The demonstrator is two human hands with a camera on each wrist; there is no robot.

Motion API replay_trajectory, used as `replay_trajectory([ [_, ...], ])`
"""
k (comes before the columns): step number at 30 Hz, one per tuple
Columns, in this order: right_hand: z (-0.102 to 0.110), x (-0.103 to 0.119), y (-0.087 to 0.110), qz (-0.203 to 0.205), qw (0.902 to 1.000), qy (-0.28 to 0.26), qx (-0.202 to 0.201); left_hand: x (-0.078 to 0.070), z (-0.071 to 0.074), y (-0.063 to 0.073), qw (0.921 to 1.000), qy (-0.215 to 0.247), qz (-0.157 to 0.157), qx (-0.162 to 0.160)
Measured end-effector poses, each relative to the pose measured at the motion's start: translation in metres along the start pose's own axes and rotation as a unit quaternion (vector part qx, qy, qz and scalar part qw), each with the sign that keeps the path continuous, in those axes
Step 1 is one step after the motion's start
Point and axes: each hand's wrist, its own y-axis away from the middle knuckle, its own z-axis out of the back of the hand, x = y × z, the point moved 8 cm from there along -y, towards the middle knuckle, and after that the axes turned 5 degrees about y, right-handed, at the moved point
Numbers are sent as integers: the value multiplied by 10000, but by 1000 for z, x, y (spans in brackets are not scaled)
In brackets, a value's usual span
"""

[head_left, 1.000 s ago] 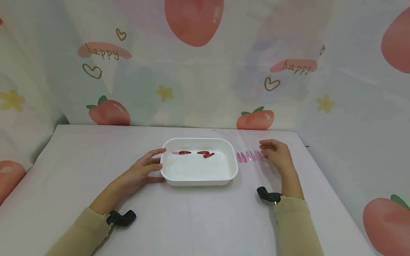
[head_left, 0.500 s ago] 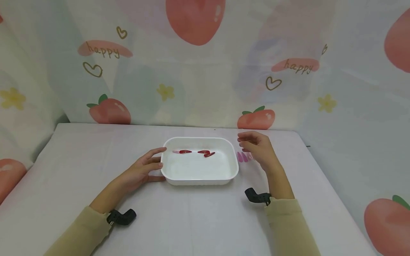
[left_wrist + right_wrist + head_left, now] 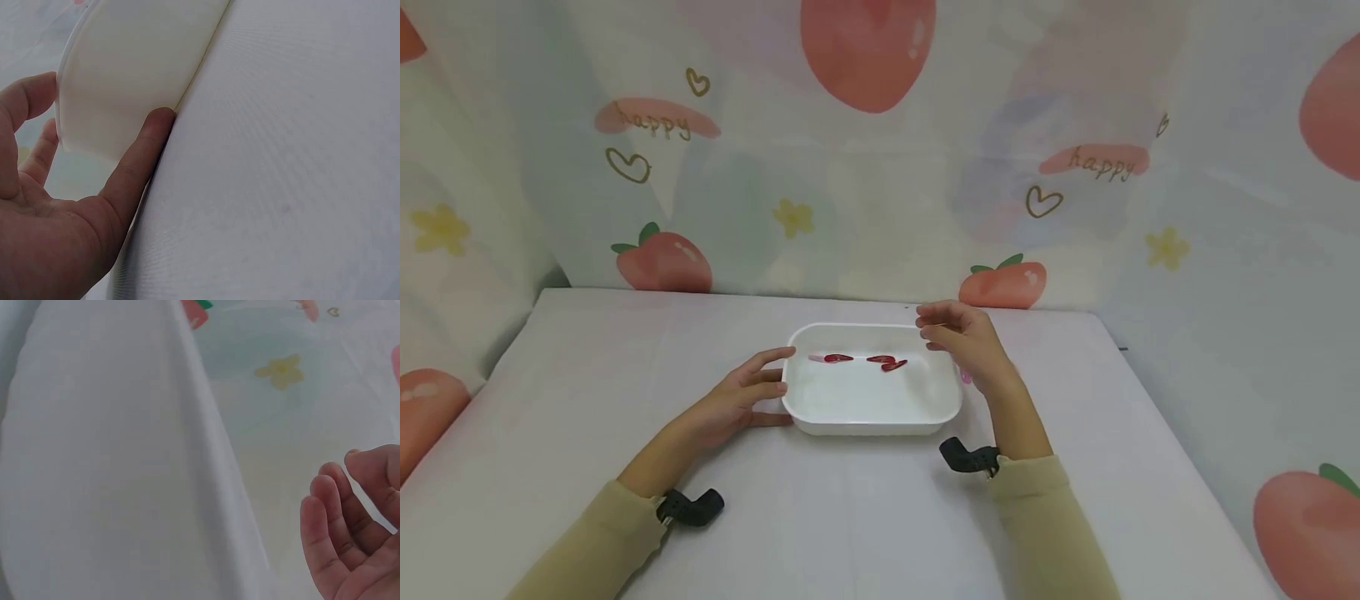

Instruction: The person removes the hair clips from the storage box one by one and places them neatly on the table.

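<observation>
A white rectangular tray (image 3: pixel 865 408) sits on the table in the head view. Inside it lie a pink and a dark red hair clip (image 3: pixel 838 358) end to end on the left, and two dark red hair clips (image 3: pixel 880 359) right of centre. My left hand (image 3: pixel 730 404) is spread against the tray's left end, fingertips at its rim and side wall. Over the tray's far right corner is my right hand (image 3: pixel 966 337), its thumb and fingers brought near each other; I cannot tell whether a small thing is between them. Part of a pink hair clip (image 3: pixel 966 376) shows under the right wrist.
A white cloth covers the table (image 3: pixel 850 517). Behind it hangs a patterned curtain (image 3: pixel 880 183) with strawberries, hearts and flowers. Each wrist bears a black camera, the left camera (image 3: pixel 692 507) low beside the forearm.
My right hand has moved left from the row of pink hair clips to above the tray's far right corner, now covering most of the row. The left hand stays at the tray.
</observation>
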Motion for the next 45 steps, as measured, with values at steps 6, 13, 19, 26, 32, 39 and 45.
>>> replay_trajectory([
  [6, -5, 22, -9, 193, 9983, -539, 52, 0, 0, -3, 10000, -5, -29, 65],
  [13, -18, 3, -7, -126, 9982, -553, 177, 9, -2, -2, 10000, 25, 76, 24],
  [19, -35, -14, -4, -347, 9983, -22, 470, 14, -3, 2, 9999, 6, 110, 0],
  [26, -45, -24, -8, -468, 9961, 542, 519, 12, -4, 2, 10000, 6, 48, 40],
  [32, -52, -31, -12, -542, 9873, 1391, 537, 8, -3, 0, 10000, 28, 14, 62],
  [39, -63, -32, -18, -433, 9773, 1895, 841, 3, 0, -2, 9999, -63, -83, 98],
  [45, -73, -36, -22, -400, 9683, 2191, 1134, 2, 2, -2, 9999, -97, -72, 71],
])
